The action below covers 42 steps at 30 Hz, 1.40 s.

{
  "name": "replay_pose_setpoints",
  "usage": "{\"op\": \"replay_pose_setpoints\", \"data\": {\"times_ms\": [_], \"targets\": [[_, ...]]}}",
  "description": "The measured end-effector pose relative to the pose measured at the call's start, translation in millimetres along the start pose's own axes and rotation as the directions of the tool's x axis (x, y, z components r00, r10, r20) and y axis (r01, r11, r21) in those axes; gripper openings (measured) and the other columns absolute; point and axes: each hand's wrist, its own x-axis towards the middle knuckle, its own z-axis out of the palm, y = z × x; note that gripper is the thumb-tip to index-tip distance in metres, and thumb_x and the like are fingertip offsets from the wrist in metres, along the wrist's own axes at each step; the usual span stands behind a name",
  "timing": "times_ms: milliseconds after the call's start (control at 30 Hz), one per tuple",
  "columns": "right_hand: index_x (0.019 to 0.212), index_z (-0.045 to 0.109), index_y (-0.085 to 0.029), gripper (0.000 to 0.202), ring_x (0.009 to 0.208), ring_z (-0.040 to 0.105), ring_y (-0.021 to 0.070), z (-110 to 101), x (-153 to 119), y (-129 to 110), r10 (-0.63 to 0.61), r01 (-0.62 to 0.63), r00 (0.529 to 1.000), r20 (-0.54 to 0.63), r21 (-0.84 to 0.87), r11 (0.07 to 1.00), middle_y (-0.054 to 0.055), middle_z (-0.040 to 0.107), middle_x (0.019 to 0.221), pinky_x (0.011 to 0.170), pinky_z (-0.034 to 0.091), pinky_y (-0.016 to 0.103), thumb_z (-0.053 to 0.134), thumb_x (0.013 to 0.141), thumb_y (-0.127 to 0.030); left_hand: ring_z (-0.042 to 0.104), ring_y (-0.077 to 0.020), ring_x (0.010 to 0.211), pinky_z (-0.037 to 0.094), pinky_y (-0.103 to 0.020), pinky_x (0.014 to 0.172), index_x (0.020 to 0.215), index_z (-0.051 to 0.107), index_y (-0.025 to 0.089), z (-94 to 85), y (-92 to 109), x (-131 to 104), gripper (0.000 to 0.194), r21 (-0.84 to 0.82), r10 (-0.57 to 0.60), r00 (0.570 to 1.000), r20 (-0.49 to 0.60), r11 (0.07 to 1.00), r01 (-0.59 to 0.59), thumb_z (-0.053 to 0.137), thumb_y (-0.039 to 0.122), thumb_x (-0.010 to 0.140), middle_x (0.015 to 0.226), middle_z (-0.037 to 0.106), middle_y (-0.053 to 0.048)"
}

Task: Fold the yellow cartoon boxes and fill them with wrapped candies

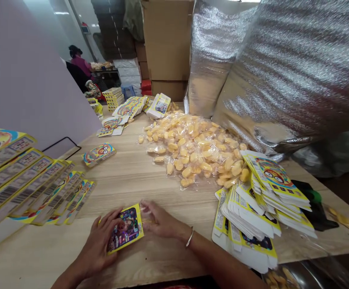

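The fingers of the left hand (100, 241) wrap over a yellow box (129, 228) near the front edge of the counter (129, 172), seemingly to steady it. The fingers of the right hand (166, 222) meet its right end beside what looks like a clear wrapper (148, 218); blur hides whether they grip. Just beyond, wrapped yellow pieces (198, 150) lie heaped, presumably for easy reach. White-edged cartons (251, 216) fan out at right, likely for quick picking, while printed boxes (27, 182) overlap in a leaning row at left, apparently to save space.

Yellow-edged box (131, 229) with dark, perhaps multicoloured speckled print; pale orange-yellow packets (192, 150); silver foil (289, 76).
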Motion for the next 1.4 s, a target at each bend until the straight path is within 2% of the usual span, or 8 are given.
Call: {"op": "replay_pose_setpoints", "data": {"times_ms": [100, 200, 467, 600, 800, 1100, 1233, 1400], "targets": [[0.119, 0.055, -0.009, 0.031, 0.127, 0.044, 0.0258, -47.6, 31.2, 8.4, 0.092, -0.203, 0.960, -0.264, -0.430, 0.880, 0.019, 0.052, 0.131, 0.107, 0.035, 0.041, 0.051, 0.091, -0.021, 0.035, -0.0370, 0.133, 0.025, -0.055, 0.104, 0.120, 0.050, 0.027, -1.5, 1.3, 0.4, 0.058, -0.004, -0.024, 0.999, 0.022, 1.000, 0.024, 0.062, 0.044, 0.066, 0.151, 0.036, -0.012], [0.120, 0.055, -0.003, 0.035, 0.135, 0.032, 0.0353, -79.0, 51.8, 20.3, 0.176, -0.406, 0.897, -0.405, -0.598, 0.691, 0.028, 0.044, 0.138, 0.109, 0.023, 0.056, 0.053, 0.089, -0.017, 0.034, -0.0371, 0.134, 0.023, -0.056, 0.105, 0.121, 0.048, 0.026, -3.5, 3.1, 0.7, 0.060, -0.012, -0.036, 0.998, 0.048, 0.999, 0.036, 0.062, 0.042, 0.065, 0.152, 0.033, -0.014], [0.104, 0.061, -0.017, 0.028, 0.101, 0.057, 0.0161, -22.9, -15.6, 18.6, 0.044, -0.156, 0.962, -0.269, -0.413, 0.897, 0.007, 0.062, 0.105, 0.089, 0.047, 0.029, 0.051, 0.082, -0.003, 0.033, -0.0359, 0.135, 0.021, -0.053, 0.106, 0.119, 0.050, 0.027, -5.5, 3.8, 0.6, 0.057, -0.010, -0.032, 0.998, 0.052, 0.999, 0.032, 0.062, 0.040, 0.065, 0.153, 0.032, -0.012], [0.096, 0.063, -0.017, 0.019, 0.090, 0.060, 0.0152, -10.7, -10.3, 12.3, -0.027, -0.008, 0.992, -0.123, -0.276, 0.961, 0.005, 0.065, 0.097, 0.081, 0.049, 0.026, 0.055, 0.081, -0.007, 0.033, -0.0365, 0.135, 0.023, -0.054, 0.106, 0.118, 0.052, 0.027, -6.2, 5.1, 1.6, 0.056, -0.006, -0.042, 0.998, 0.051, 0.999, 0.042, 0.062, 0.039, 0.064, 0.153, 0.033, -0.010], [0.094, 0.066, -0.016, 0.018, 0.100, 0.061, 0.0153, -17.8, 11.3, 9.0, -0.185, 0.304, 0.938, 0.292, -0.441, 0.844, 0.006, 0.070, 0.102, 0.096, 0.044, 0.029, 0.053, 0.086, -0.007, 0.033, -0.0359, 0.135, 0.021, -0.052, 0.107, 0.119, 0.050, 0.026, -6.1, 6.2, 0.9, 0.058, 0.005, -0.030, 0.999, 0.038, 1.000, 0.030, 0.061, 0.036, 0.063, 0.152, 0.033, -0.011], [0.126, 0.053, -0.012, 0.037, 0.133, 0.040, 0.0224, -13.2, -23.4, 7.2, -0.183, 0.201, 0.979, 0.086, -0.523, 0.828, 0.017, 0.049, 0.139, 0.108, 0.037, 0.040, 0.051, 0.092, -0.029, 0.030, -0.0363, 0.136, 0.017, -0.052, 0.107, 0.145, 0.026, 0.031, -5.2, 5.8, 0.3, 0.085, 0.037, -0.017, 0.998, 0.064, 0.999, 0.015, 0.061, 0.042, 0.068, 0.156, 0.026, -0.009], [0.138, 0.042, -0.016, 0.046, 0.135, 0.038, 0.0229, -25.2, -45.1, 3.5, -0.133, 0.263, 0.957, 0.256, -0.587, 0.766, 0.014, 0.046, 0.143, 0.108, 0.035, 0.042, 0.043, 0.097, -0.035, 0.028, -0.0362, 0.137, 0.015, -0.051, 0.108, 0.146, 0.024, 0.031, -4.0, 3.7, -0.1, 0.087, 0.045, -0.012, 0.998, 0.068, 0.999, 0.009, 0.061, 0.044, 0.068, 0.157, 0.023, -0.009], [0.133, 0.048, -0.015, 0.039, 0.137, 0.033, 0.0218, -11.9, -2.9, 7.0, -0.200, 0.464, 0.860, 0.469, -0.558, 0.688, 0.010, 0.047, 0.143, 0.109, 0.032, 0.039, 0.044, 0.096, -0.028, 0.026, -0.0353, 0.138, 0.014, -0.049, 0.107, 0.147, 0.024, 0.030, -2.9, 4.6, 1.3, 0.089, 0.064, 0.006, 0.998, 0.063, 0.998, -0.010, 0.062, 0.042, 0.067, 0.157, 0.020, -0.011]]}}
